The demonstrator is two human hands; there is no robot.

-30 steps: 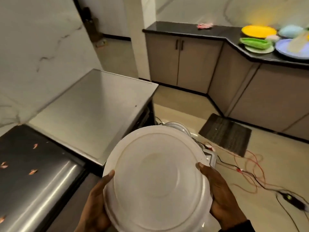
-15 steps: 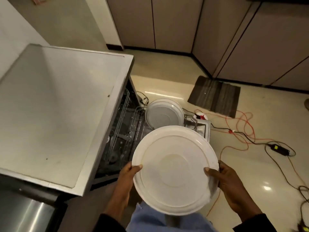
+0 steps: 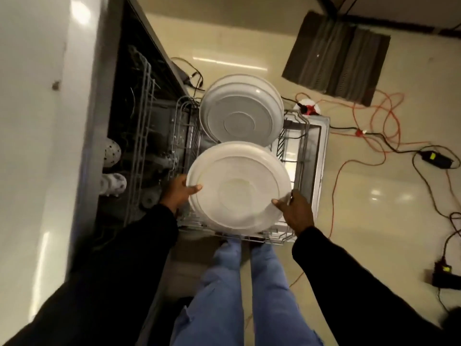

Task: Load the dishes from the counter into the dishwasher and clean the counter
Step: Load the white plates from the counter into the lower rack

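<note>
Plate [image 3: 238,188] lowered, between both hands.

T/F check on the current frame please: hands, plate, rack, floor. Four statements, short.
1. Both hands hold the white plate by opposite edges, left hand and right hand. True.
2. The pulled-out rack has no dishes in it. False: racked plates already stand in it, beyond the held one.
3. The dishwasher is shut. False: it is open, with the rack drawn out over the floor.
4. An orange cable lies on the floor to the right of the rack. True.
</note>
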